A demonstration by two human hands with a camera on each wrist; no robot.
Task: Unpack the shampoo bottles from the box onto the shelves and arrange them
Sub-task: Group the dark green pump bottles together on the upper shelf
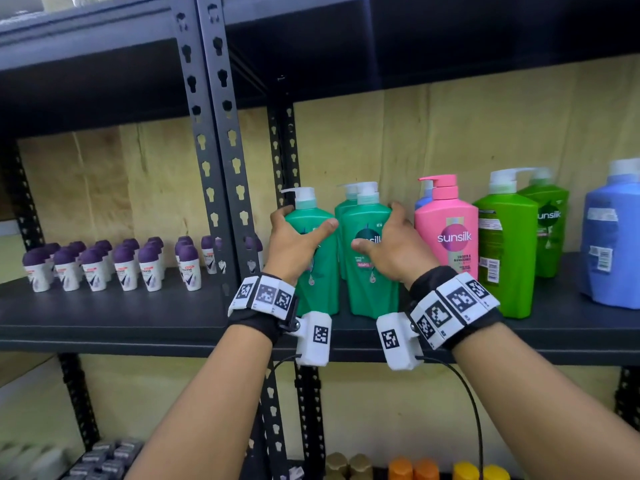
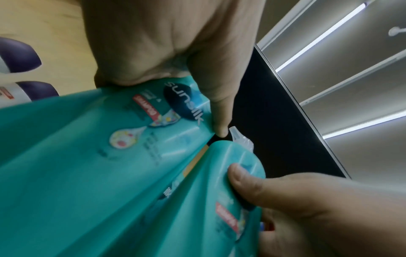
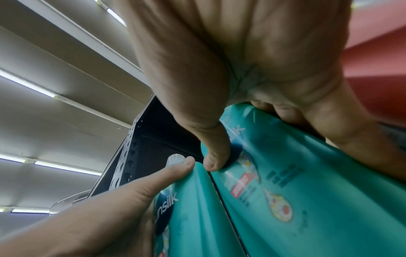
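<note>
Nearest the camera, both forearms reach up to the shelf point(image 1: 114, 317). The left hand point(image 1: 294, 242) wraps the shoulder of the left teal bottle point(image 1: 317, 271), fingers curled over its far left edge and thumb laid across the front. The right hand point(image 1: 394, 247) does the same in mirror on the right teal bottle point(image 1: 367, 278), thumb on the label and fingers hooked round the right side. Each grip is clamped on its own bottle.

Both bottles stand upright at the shelf's front edge, long axes vertical, side by side with only a thin gap between them; the wrist views show the two thumbs almost meeting over that gap. A third teal bottle point(image 1: 346, 202) stands directly behind the right one.

So each bottle lies straight ahead of the hand holding it, and any squaring up likely comes from sliding or twisting them along the shelf rather than lifting.

Further right stand a pink bottle point(image 1: 450, 233), just beside the right hand, then green bottles point(image 1: 502, 258). In the left bay sit rows of purple-capped roll-ons point(image 1: 121, 261).
</note>
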